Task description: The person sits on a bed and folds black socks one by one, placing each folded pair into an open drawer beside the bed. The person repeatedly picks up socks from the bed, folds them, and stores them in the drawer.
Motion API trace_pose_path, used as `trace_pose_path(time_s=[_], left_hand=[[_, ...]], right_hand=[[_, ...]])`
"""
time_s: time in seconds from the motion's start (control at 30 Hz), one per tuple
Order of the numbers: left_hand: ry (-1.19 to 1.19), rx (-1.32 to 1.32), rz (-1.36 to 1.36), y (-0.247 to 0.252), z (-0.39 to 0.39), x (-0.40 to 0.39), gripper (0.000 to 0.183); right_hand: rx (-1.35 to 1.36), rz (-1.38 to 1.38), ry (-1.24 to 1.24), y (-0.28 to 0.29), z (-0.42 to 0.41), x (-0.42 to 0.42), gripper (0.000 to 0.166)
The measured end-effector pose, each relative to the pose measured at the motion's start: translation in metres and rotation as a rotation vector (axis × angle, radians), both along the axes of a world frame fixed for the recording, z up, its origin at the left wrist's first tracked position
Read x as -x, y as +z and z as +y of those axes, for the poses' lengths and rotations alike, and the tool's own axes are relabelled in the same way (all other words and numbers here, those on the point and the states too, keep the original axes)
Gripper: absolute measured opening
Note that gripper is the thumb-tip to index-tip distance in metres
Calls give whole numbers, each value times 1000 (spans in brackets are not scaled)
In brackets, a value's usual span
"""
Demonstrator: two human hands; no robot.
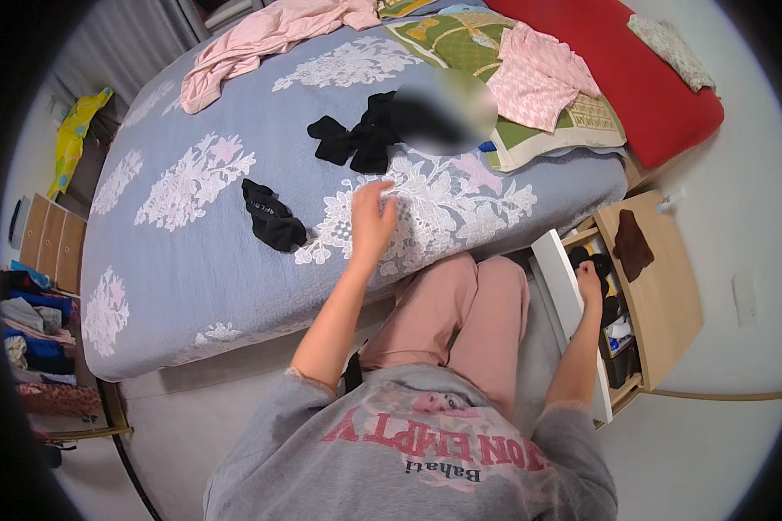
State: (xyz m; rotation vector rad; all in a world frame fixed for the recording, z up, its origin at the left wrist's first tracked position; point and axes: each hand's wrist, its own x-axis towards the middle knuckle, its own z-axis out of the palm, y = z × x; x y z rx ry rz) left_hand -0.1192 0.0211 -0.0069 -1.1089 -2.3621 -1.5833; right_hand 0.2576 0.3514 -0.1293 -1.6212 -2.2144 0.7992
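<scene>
My left hand [373, 211] hovers over or rests on the white lace pattern of a blue quilted bedspread [189, 273], fingers apart and with nothing in it. Beside it on the left lies a bunched black sock or pair of socks [274, 218] bearing pale lettering. Beyond the fingertips are more black socks [370, 140], partly lost in a blurred patch. Over on the right, my right hand [588, 284] is curled inside the open drawer [570, 325] of a wooden nightstand, against black cloth items [603, 264]. Whether it grips one is unclear.
A brown cloth [633, 244] lies on the nightstand top [674, 293]. Pink patterned clothing [541, 78] covers a green pillow [560, 140], near a red headboard [665, 98]. A pink garment [267, 39] is spread at the far side. Folded clothes [39, 325] fill shelving on the left.
</scene>
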Motion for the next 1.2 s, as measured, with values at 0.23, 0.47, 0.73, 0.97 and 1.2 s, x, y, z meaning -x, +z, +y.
trace_pose_path(time_s=[0.23, 0.47, 0.73, 0.97, 1.2], left_hand=[[359, 332, 395, -17, 38, 91, 75], [357, 247, 438, -42, 22, 118, 33], [47, -127, 88, -49, -31, 91, 28], [-235, -175, 63, -32, -45, 62, 31], [-106, -321, -39, -37, -45, 65, 22]], right_hand=[[-280, -171, -115, 27, -57, 22, 25], [-644, 387, 171, 76, -119, 118, 17], [381, 772, 682, 119, -200, 282, 28], [779, 878, 747, 111, -241, 339, 52], [958, 955, 671, 93, -226, 323, 40]])
